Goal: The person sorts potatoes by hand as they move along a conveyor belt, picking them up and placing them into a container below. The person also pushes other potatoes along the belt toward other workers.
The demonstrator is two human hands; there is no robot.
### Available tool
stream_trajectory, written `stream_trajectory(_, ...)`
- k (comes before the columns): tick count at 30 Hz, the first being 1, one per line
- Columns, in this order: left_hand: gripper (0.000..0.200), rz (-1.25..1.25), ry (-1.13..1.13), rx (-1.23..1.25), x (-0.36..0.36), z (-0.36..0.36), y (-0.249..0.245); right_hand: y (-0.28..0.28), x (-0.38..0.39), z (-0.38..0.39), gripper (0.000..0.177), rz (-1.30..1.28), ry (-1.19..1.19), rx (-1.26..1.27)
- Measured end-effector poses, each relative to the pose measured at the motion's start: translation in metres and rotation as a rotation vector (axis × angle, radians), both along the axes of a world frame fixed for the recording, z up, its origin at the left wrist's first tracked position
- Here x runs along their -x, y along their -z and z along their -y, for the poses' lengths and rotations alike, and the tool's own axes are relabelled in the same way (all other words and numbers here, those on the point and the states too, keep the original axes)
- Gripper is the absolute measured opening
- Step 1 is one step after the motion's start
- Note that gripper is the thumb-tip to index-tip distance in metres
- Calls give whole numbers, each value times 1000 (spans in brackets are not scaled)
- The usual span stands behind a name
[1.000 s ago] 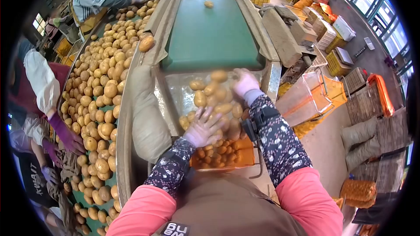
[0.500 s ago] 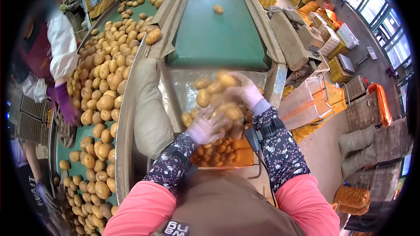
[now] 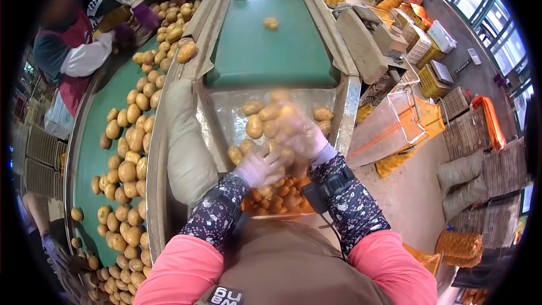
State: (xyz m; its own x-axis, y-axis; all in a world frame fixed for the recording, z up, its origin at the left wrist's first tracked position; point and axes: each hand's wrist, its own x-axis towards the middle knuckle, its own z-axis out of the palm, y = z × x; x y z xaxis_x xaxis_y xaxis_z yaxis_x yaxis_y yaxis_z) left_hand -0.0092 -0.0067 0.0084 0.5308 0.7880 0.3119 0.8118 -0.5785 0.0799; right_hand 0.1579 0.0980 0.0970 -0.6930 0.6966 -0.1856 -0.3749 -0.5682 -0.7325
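Left hand (image 3: pixel 260 167) in its pale glove lay back-up at the lower part of the tray (image 3: pixel 224 106), partly open with its fingers loosely bent beside the potatoes (image 3: pixel 254 127). Right hand (image 3: pixel 301 133) was over the heap just above it, too blurred to tell whether it was open or gripping a potato. The potatoes sat on the tray around and between both hands, with more of them inside the orange bag (image 3: pixel 305 205) directly below. Beyond the tray's upper edge ran a green belt (image 3: pixel 271 53), carrying one potato (image 3: pixel 270 23) near its middle and others farther up. A stuffed cloth pad (image 3: pixel 188 141) rested along the left side, and past it many potatoes were spread on a second green belt (image 3: pixel 93 149), where a co-worker (image 3: pixel 73 51) in purple gloves reached in. To the right, an open bag (image 3: pixel 384 131) hung on a metal frame.
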Motion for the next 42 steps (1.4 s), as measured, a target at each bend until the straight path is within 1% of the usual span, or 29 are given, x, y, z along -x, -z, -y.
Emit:
stream_trajectory(2,49,-11,-5,-18,0,0,-1,15,1,-2,60,-12,5,120)
stream_trajectory(4,47,-15,-5,-24,0,0,2,71,12,-9,53,20,162,115)
stream_trajectory(5,46,-13,-2,-19,1,-1,8,89,21,-11,50,35,240,112)
stream_trajectory(6,46,-11,2,-14,2,-1,11,91,39,-11,48,72,313,148)
stream_trajectory(7,46,-70,-14,87,1,1,8,90,58,-11,49,107,386,183)
stream_trajectory(8,45,-130,-32,186,1,3,1,62,68,0,50,45,205,-31)
stream_trajectory(9,46,-155,-44,222,1,3,0,16,72,19,52,-17,20,-243)
stream_trajectory(10,46,-180,-56,257,1,3,-2,-25,69,42,57,-33,-109,-359)
stream_trajectory(11,47,-170,-58,231,1,5,-1,-48,66,58,63,-49,-237,-472)
stream_trajectory(13,49,-150,-61,173,-2,7,1,-40,64,41,68,257,-81,-937)
stream_trajectory(15,52,-124,-77,102,-2,4,4,-13,60,-3,65,485,43,-946)
stream_trajectory(17,52,-70,-61,0,0,1,12,22,35,-50,68,960,303,-1102)
stream_trajectory(18,51,-44,-52,-50,0,-1,14,26,22,-64,68,1346,342,-1269)
stream_trajectory(19,55,-10,-48,-57,0,-2,12,45,13,-74,70,1518,417,-1265)
stream_trajectory(21,56,-11,-96,-61,0,-1,14,42,-5,-78,72,1403,34,-995)
stream_trajectory(22,56,-14,-119,-65,0,-1,15,29,-6,-75,73,1332,-143,-855)
stream_trajectory(23,56,-8,-173,-75,1,-4,16,18,-3,-66,75,1354,-251,-916)
stream_trajectory(26,57,11,-356,-105,2,-5,20,55,9,-54,77,1427,-424,-1033)
stream_trajectory(28,57,35,-520,-138,1,-6,13,58,11,-34,73,1494,-337,-1073)
stream_trajectory(29,58,48,-576,-73,0,-6,6,61,9,-28,72,1507,-311,-1093)
stream_trajectory(32,59,101,-638,-47,1,-7,12,74,5,-14,68,1507,-257,-1144)
stream_trajectory(35,56,122,-636,-85,2,-10,23,74,2,-3,60,1401,-429,-1025)
stream_trajectory(38,55,104,-622,-98,1,-9,20,85,4,10,51,1294,-210,-1084)
stream_trajectory(39,51,110,-599,-104,1,-9,18,67,7,20,42,1324,-113,-1178)
stream_trajectory(42,55,127,-546,-31,3,-8,17,74,23,10,40,1199,141,-1743)
